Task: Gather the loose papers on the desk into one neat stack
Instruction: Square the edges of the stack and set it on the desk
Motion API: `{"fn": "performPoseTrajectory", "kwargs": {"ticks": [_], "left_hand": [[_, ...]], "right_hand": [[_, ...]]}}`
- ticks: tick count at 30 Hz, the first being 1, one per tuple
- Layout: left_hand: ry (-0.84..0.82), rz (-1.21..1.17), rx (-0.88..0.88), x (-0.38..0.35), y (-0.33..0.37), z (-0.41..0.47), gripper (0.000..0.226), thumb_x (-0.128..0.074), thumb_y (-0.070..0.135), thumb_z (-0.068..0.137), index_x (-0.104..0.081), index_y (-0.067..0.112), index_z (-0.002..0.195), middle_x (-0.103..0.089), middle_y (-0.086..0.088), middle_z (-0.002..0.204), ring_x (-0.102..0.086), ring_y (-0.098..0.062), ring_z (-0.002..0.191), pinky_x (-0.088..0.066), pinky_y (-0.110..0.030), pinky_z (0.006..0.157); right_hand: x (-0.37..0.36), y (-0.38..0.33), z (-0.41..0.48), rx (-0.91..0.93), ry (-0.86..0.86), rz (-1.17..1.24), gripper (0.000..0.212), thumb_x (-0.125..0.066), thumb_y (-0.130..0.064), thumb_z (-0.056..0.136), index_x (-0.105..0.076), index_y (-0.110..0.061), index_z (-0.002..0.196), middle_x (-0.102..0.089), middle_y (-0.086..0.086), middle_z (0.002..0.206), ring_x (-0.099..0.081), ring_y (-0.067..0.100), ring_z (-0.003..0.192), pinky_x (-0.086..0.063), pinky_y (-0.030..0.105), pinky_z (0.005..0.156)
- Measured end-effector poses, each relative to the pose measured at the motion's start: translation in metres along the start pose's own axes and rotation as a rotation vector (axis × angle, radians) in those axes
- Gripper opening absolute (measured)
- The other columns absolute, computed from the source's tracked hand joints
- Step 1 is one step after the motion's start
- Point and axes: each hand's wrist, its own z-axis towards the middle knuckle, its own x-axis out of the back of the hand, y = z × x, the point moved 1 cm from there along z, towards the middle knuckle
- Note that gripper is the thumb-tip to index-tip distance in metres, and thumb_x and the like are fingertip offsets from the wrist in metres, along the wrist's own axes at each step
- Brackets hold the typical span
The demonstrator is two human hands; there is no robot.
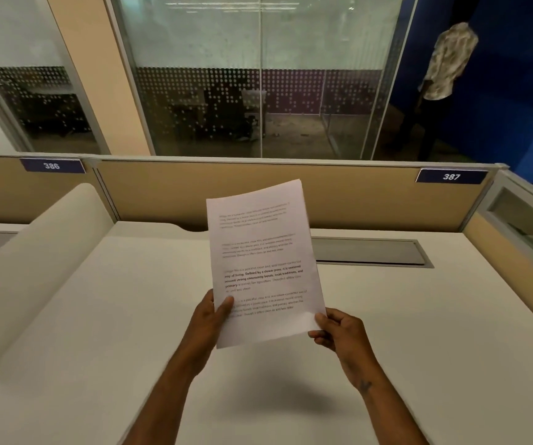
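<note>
A white stack of printed papers [263, 258] is held upright above the white desk [419, 316], tilted slightly to the left, with text paragraphs facing me. My left hand [209, 319] grips its lower left edge, thumb on the front. My right hand [339, 329] pinches the lower right corner. How many sheets are in the stack cannot be told. No loose sheets show on the desk surface.
A grey cable tray lid [367, 252] is set into the desk behind the papers. Tan partition walls [162, 191] with labels 386 and 387 bound the back and right. A white curved divider [34, 261] rises at left. A person [444, 69] stands beyond the glass.
</note>
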Motion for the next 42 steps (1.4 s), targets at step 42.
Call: {"fn": "performPoseTrajectory", "kwargs": {"ticks": [42], "left_hand": [[0.153, 0.378, 0.33, 0.091, -0.111, 0.26, 0.02, -0.058, 0.019, 0.099, -0.069, 0.002, 0.097, -0.07, -0.008, 0.063, -0.063, -0.02, 0.055, -0.054, -0.029, 0.055]], "right_hand": [[-0.098, 0.09, 0.241, -0.332, 0.325, 0.078, 0.008, -0.062, -0.006, 0.095, -0.068, -0.003, 0.098, -0.073, 0.015, 0.084, -0.072, 0.02, 0.068, -0.059, 0.019, 0.054]]}}
